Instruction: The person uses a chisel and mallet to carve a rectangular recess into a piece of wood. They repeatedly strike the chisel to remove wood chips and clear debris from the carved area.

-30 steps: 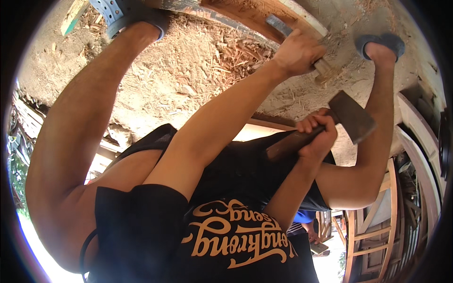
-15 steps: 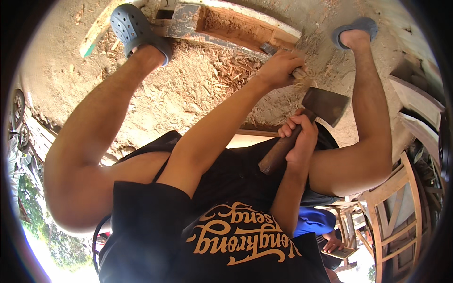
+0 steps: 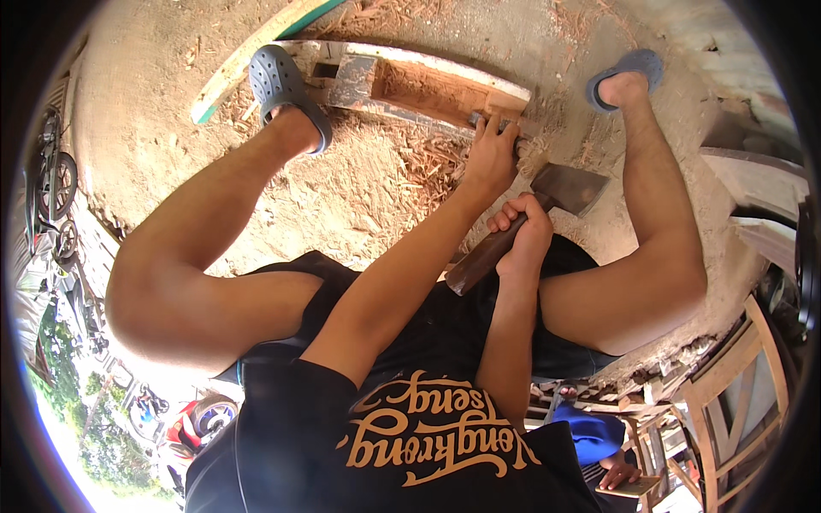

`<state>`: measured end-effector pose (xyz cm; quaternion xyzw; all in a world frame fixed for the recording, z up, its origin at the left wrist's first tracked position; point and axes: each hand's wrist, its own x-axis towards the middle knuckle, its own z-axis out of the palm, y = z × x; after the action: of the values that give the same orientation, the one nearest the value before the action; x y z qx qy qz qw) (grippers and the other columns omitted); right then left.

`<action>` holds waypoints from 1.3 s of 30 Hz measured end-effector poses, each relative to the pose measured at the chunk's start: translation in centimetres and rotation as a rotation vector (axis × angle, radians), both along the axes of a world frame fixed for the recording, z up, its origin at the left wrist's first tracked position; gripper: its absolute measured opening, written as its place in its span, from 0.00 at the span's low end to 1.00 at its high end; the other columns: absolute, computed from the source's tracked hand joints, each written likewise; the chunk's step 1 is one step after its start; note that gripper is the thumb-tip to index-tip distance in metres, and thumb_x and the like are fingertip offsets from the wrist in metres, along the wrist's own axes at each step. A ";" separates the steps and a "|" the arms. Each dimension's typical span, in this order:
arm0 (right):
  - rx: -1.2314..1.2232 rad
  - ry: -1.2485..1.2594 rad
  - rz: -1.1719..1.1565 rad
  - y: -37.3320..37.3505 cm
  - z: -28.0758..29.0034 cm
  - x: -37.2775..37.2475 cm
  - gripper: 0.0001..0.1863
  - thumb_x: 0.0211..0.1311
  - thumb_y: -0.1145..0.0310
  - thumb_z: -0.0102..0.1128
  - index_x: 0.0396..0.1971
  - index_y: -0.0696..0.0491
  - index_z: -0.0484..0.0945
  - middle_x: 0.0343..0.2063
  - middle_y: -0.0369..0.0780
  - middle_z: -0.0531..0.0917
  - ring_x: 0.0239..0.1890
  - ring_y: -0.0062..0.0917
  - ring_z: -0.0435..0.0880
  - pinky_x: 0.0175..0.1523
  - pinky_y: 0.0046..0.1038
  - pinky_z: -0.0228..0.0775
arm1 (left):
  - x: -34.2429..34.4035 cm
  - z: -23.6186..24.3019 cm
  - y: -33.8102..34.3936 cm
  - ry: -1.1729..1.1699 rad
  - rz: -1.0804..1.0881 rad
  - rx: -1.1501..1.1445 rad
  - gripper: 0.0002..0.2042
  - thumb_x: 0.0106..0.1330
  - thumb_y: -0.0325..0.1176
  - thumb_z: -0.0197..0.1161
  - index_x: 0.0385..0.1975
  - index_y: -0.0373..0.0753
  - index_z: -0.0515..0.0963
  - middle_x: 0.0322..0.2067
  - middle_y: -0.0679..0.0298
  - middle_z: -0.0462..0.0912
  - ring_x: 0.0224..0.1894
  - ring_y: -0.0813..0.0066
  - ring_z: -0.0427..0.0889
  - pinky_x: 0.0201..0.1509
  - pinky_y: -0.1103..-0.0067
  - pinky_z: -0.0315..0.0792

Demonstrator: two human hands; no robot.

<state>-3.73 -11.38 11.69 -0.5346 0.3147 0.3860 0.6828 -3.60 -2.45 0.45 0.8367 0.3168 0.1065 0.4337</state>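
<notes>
My left hand (image 3: 491,162) is closed around what looks like a chisel (image 3: 476,120), its grey metal end at the near right edge of a recessed wooden piece (image 3: 352,79). The fingers cover most of the tool. A worn, frayed handle end shows beside the hand. My right hand (image 3: 525,229) grips a hatchet (image 3: 571,190) by its thick wooden handle, close under the broad dark metal head. That head lies just to the right of my left hand, apart from it. The wooden piece has a long rectangular hollow, with rough fibres inside.
My left clog (image 3: 278,81) rests against the wooden piece's left end. Behind lies a curved green-edged plank (image 3: 256,53). Wood chips (image 3: 432,167) litter the dirt floor. Wooden frames (image 3: 735,402) stand at right, near a person in a blue sleeve (image 3: 590,438). Motorbikes (image 3: 56,184) stand at left.
The whole view has shifted. My left hand has turned, its fingers now reaching forward along the chisel beside the wooden piece. The hatchet stays in my right hand, slightly nearer my left hand.
</notes>
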 end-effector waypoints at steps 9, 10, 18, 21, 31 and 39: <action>0.047 0.041 0.016 1.1 1.5 -0.5 0.05 0.53 0.75 0.52 0.25 0.51 0.65 0.18 0.33 0.63 0.18 0.19 0.64 0.28 0.26 0.61 | -0.4 1.2 1.4 -0.142 0.021 -0.121 0.21 0.48 0.14 0.61 0.44 0.38 0.71 0.47 0.49 0.74 0.57 0.35 0.68 0.58 0.55 0.69; 0.035 0.024 0.028 1.2 1.5 -0.5 0.05 0.53 0.75 0.52 0.26 0.51 0.65 0.18 0.33 0.63 0.18 0.19 0.64 0.28 0.26 0.61 | -0.2 1.1 1.5 -0.154 0.029 -0.128 0.22 0.48 0.14 0.61 0.44 0.39 0.71 0.47 0.50 0.75 0.57 0.35 0.69 0.59 0.55 0.69; -0.071 -0.044 0.040 1.2 0.5 0.0 0.06 0.50 0.79 0.52 0.27 0.54 0.66 0.17 0.35 0.64 0.16 0.22 0.64 0.23 0.27 0.60 | 0.4 0.5 2.1 -0.298 0.060 0.253 0.17 0.48 0.28 0.69 0.39 0.39 0.74 0.42 0.53 0.77 0.52 0.45 0.74 0.62 0.67 0.66; -0.127 -0.089 0.075 1.7 0.8 0.2 0.07 0.49 0.80 0.52 0.28 0.55 0.67 0.17 0.35 0.64 0.15 0.22 0.64 0.22 0.26 0.59 | 1.8 -0.3 3.3 -0.531 -0.039 0.090 0.14 0.48 0.33 0.69 0.34 0.40 0.76 0.35 0.56 0.78 0.46 0.52 0.77 0.55 0.69 0.69; -0.315 -0.196 0.235 1.8 0.7 2.5 0.07 0.50 0.79 0.52 0.29 0.54 0.68 0.16 0.35 0.64 0.15 0.21 0.64 0.24 0.26 0.61 | 3.9 -2.2 2.4 -0.481 -0.007 -0.061 0.09 0.44 0.31 0.65 0.22 0.44 0.71 0.21 0.66 0.73 0.32 0.62 0.78 0.39 0.68 0.67; -0.372 -0.198 0.345 1.4 1.9 3.7 0.07 0.50 0.79 0.52 0.30 0.54 0.68 0.16 0.35 0.64 0.15 0.21 0.64 0.23 0.25 0.61 | 4.1 -3.1 3.3 -0.394 -0.177 -0.074 0.08 0.41 0.29 0.64 0.23 0.43 0.72 0.20 0.63 0.72 0.31 0.57 0.76 0.36 0.66 0.66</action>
<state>-0.05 -9.98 13.56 -0.7316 0.2162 0.3781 0.5244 0.55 0.85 -2.68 0.8077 0.1551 0.2178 0.5255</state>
